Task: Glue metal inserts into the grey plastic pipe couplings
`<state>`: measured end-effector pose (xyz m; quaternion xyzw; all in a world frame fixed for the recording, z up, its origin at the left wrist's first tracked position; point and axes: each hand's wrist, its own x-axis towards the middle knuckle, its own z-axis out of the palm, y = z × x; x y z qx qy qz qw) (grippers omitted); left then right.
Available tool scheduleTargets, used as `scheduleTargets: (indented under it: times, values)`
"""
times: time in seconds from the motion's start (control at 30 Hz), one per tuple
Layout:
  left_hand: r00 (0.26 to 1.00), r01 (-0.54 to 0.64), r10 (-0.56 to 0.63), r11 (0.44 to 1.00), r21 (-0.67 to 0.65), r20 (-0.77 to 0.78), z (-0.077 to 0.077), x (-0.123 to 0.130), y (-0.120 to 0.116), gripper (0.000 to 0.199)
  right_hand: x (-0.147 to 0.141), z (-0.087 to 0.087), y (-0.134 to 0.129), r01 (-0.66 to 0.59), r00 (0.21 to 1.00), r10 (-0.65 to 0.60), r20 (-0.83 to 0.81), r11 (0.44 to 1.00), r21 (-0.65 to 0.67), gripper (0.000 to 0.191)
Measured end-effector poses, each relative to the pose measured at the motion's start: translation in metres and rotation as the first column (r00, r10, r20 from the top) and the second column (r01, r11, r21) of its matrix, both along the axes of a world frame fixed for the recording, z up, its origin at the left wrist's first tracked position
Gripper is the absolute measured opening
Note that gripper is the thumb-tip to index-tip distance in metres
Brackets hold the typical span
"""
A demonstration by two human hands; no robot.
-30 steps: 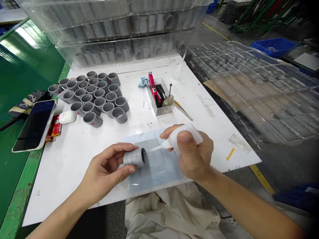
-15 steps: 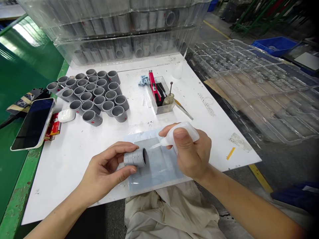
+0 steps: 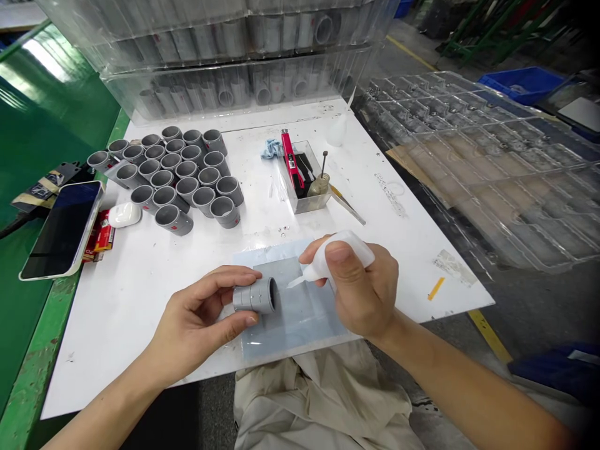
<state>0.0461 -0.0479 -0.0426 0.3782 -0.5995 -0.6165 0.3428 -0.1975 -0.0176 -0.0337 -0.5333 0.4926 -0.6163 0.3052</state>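
Note:
My left hand (image 3: 201, 319) holds a grey plastic pipe coupling (image 3: 253, 295) on its side, with the open end facing right. My right hand (image 3: 360, 290) grips a white squeeze bottle (image 3: 340, 252), its thin nozzle tip (image 3: 295, 282) pointing left and a short way from the coupling's mouth. Below both hands lies a translucent bluish sheet (image 3: 300, 319) on the white table (image 3: 126, 312). Further back stands a tight group of several upright grey couplings (image 3: 187, 178).
A clear box (image 3: 304, 203) beyond the hands holds a red tool and a small bottle with a needle. Left of the couplings lie a phone (image 3: 60, 230) and a white earbud case (image 3: 124, 214). Stacked clear trays (image 3: 234, 81) of couplings stand behind; more clear trays (image 3: 487, 162) lie right.
Both hands have barely moved. The nozzle tip stays near the coupling's mouth, and the view has shifted slightly.

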Motion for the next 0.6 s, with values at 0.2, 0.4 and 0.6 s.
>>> scheduleTargets:
  times: [0.2, 0.4, 0.6]
  values:
    - [0.999, 0.017, -0.016, 1.000, 0.017, -0.042, -0.0032, -0.0004, 0.0030, 0.038, -0.0023, 0.0004, 0.0005, -0.043, 0.992, 0.042, 0.118, 0.999, 0.010, 0.049]
    - [0.998, 0.040, -0.042, 0.999, -0.035, -0.047, -0.0032, -0.0011, 0.0031, 0.044, -0.0013, 0.0032, 0.0002, -0.036, 0.981, 0.032, 0.190, 0.999, 0.016, 0.050]
    - [0.999, 0.040, -0.041, 0.999, -0.009, -0.033, -0.0072, -0.0004, 0.0036, 0.037, -0.0012, 0.0026, 0.0006, -0.059, 0.989, 0.053, 0.137, 0.997, 0.046, 0.049]
